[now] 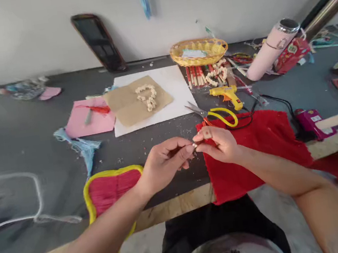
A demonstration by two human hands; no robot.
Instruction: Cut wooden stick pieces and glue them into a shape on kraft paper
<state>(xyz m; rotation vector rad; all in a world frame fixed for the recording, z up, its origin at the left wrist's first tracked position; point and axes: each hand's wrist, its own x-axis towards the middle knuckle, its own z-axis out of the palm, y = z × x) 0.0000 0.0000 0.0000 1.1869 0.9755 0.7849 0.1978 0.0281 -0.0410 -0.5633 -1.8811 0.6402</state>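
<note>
My left hand (169, 158) and my right hand (219, 142) meet above the near edge of the dark table. Between their fingertips is a small whitish piece (194, 145), too small to name, and both hands pinch it. Scissors with yellow and red handles (222, 115) lie just beyond my right hand, partly on a red cloth (249, 140). Farther off, a cream-coloured knotted cord piece (148, 96) rests on brown paper (122, 103), which lies over a white sheet (179, 87).
A yellow glue gun (228, 95), wicker basket (199, 51) and pink bottle (271, 49) stand at the back right. A phone (99, 42) leans on the wall. Blue tassels (82, 147), pink paper (93, 128) and a yellow-edged red piece (111, 189) lie to the left.
</note>
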